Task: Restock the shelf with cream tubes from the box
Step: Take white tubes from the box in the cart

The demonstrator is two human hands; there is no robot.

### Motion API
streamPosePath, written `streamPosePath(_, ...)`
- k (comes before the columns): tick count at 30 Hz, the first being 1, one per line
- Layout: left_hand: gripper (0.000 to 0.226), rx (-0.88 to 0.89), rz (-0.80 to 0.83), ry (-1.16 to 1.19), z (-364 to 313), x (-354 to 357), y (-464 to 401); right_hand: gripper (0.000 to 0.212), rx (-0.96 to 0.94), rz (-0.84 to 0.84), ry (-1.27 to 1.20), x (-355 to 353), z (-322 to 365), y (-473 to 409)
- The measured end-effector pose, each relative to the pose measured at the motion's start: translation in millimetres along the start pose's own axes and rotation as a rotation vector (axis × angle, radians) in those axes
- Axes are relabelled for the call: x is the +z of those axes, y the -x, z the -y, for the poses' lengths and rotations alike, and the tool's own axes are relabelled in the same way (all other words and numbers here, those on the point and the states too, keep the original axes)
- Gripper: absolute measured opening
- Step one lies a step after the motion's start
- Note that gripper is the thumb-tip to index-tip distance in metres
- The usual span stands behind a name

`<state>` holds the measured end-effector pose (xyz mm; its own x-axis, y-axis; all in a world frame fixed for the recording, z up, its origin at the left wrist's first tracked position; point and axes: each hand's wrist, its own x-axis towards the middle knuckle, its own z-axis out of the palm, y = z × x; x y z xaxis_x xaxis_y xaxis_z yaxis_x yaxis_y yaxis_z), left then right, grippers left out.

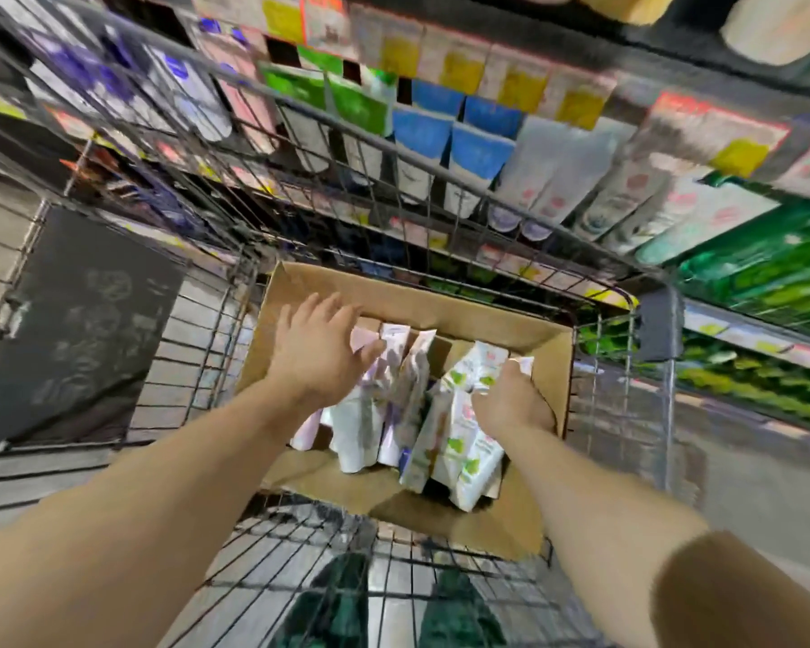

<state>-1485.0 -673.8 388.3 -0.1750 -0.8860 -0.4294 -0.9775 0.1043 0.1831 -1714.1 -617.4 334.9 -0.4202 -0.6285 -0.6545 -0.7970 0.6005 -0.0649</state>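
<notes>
An open cardboard box [464, 315] sits inside a wire shopping cart [235, 376]. It holds several cream tubes: white and lilac ones [394, 395] on the left, white ones with green leaf prints [464, 441] on the right. My left hand [319, 353] lies over the lilac tubes, fingers spread, thumb touching one tube's top. My right hand [510, 404] is curled around the green-print tubes at the box's right side. The shelf [440, 147] ahead carries rows of upright tubes.
The cart's wire rim [394, 152] crosses between me and the shelf. A dark panel [76, 320] stands at the left of the cart. Green packages [768, 273] fill the shelf at right. My shoes [394, 605] show through the cart's wire floor.
</notes>
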Motion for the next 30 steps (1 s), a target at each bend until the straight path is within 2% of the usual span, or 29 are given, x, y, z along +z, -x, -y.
streamPosePath(4, 0.063, 0.03, 0.007, 0.014, -5, 15, -7, 0.065, 0.067, 0.038, -0.075, 2, 1, -2)
streamPosePath(8, 0.059, 0.086, 0.023, 0.152, -20, 19, -6, 0.057, 0.181, 0.071, -0.462, -5, 9, 15)
streamPosePath(10, 0.059, -0.006, 0.169, 0.341, -35, 19, 0, 0.067, 0.09, 0.077, -0.652, 3, 20, 30)
streamPosePath(12, 0.061, -0.147, 0.428, 0.699, -51, 17, 7, 0.066, -0.003, 0.076, -0.763, 10, 32, 49)
streamPosePath(13, 0.054, -0.196, 0.503, 0.879, -57, 18, 9, 0.065, -0.054, 0.093, -0.773, 12, 35, 54)
streamPosePath(15, 0.025, -0.261, 0.485, 1.034, -59, 17, 11, 0.066, -0.144, 0.197, -0.812, 12, 34, 57)
streamPosePath(17, 0.014, -0.357, 0.438, 1.079, -50, 15, 10, 0.062, -0.135, 0.32, -0.869, 8, 24, 52)
streamPosePath(19, 0.023, -0.419, 0.397, 1.079, -36, 18, 6, 0.057, -0.07, 0.328, -0.751, 9, 9, 42)
streamPosePath(22, 0.02, -0.41, 0.336, 1.046, -22, 18, 3, 0.057, -0.05, 0.263, -0.331, 29, -7, 32)
streamPosePath(25, 0.007, -0.381, 0.32, 1.051, -15, 21, 4, 0.058, -0.122, 0.136, -0.169, 38, -1, 27)
streamPosePath(28, 0.011, -0.372, 0.331, 1.024, -10, 28, 6, 0.065, -0.229, 0.151, 0.039, 38, 6, 19)
streamPosePath(30, 0.008, -0.368, 0.342, 1.039, -8, 35, 8, 0.056, -0.259, 0.178, 0.114, 36, 10, 17)
